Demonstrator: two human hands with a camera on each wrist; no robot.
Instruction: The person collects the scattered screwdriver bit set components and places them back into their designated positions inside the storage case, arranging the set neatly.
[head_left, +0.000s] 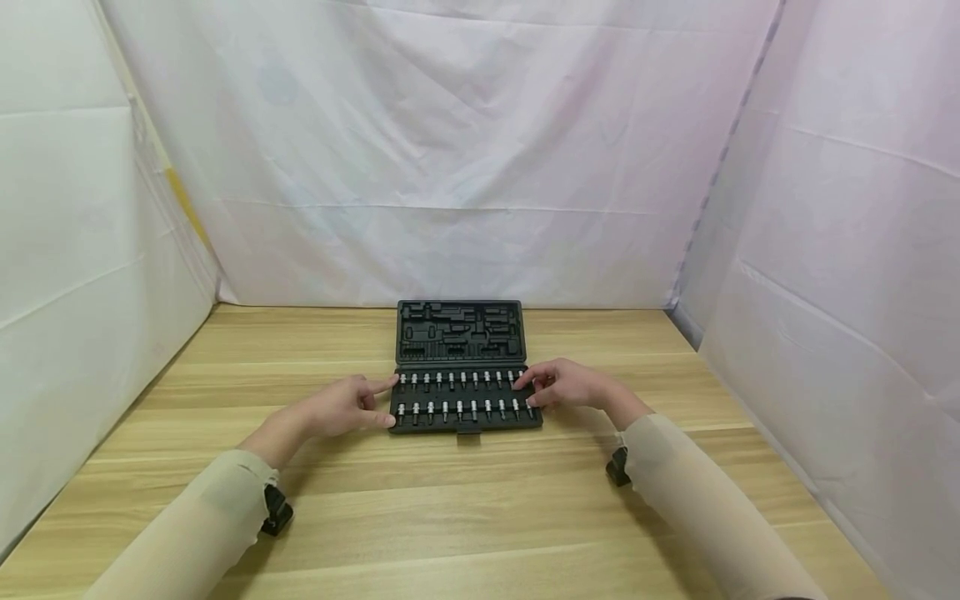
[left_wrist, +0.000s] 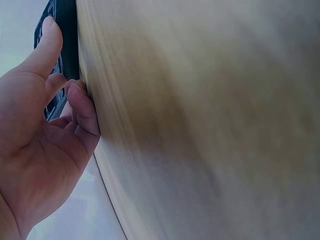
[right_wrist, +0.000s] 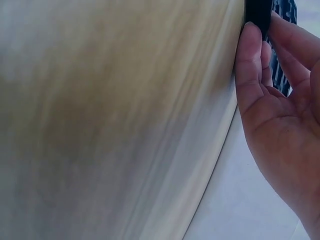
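Observation:
A black socket case point(head_left: 427, 428) lies open on the table, its lid point(head_left: 461, 307) folded back at the far side. Two rows of silver bit sockets point(head_left: 460, 408) fill the near half. My left hand point(head_left: 341, 408) grips the case's left end, thumb at the near corner and index finger at the far one. In the left wrist view the other fingers curl against the side wall point(left_wrist: 71, 45). At the right end my right hand point(head_left: 572, 385) holds the case, its thumb and index finger over the last sockets. Fingertips press its side point(right_wrist: 258, 17) in the right wrist view.
The wood-grain table point(head_left: 465, 517) reaches out around the case. White cloth sheets point(head_left: 450, 167) hang behind it and on both sides. A small latch tab point(head_left: 468, 438) sticks out from the case's near edge. Black wrist cameras point(head_left: 276, 510) sit under both sleeves.

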